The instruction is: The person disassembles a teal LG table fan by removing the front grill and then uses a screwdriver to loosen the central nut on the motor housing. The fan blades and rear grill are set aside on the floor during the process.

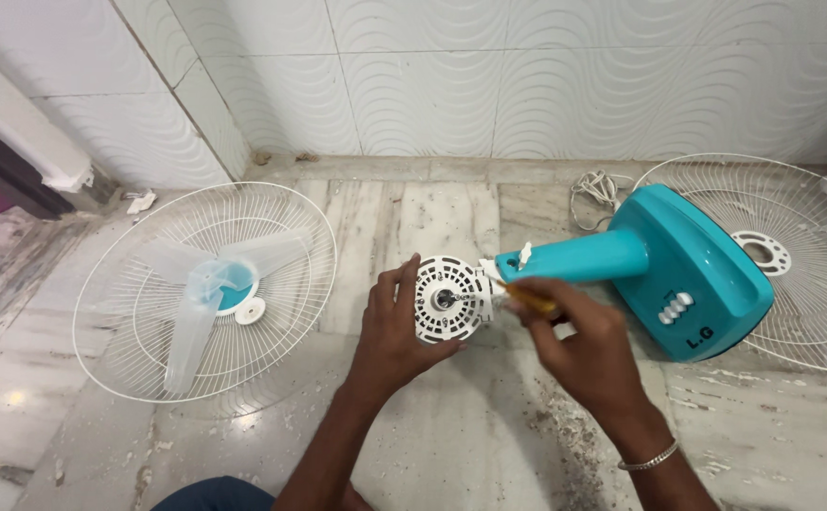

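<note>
left hand [390, 336] grips white motor housing [449, 299]; right hand [579, 341] grips yellow screwdriver [527, 295].

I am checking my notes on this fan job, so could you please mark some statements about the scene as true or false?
1. The left hand grips the white motor housing. True.
2. The right hand is empty. False: it holds a yellow-handled screwdriver at the housing.
3. The blade is mounted on the motor. False: it lies in the left grille on the floor.
4. The teal base lies partly over the right grille. True.
5. A white cord lies near the wall. True.
</note>
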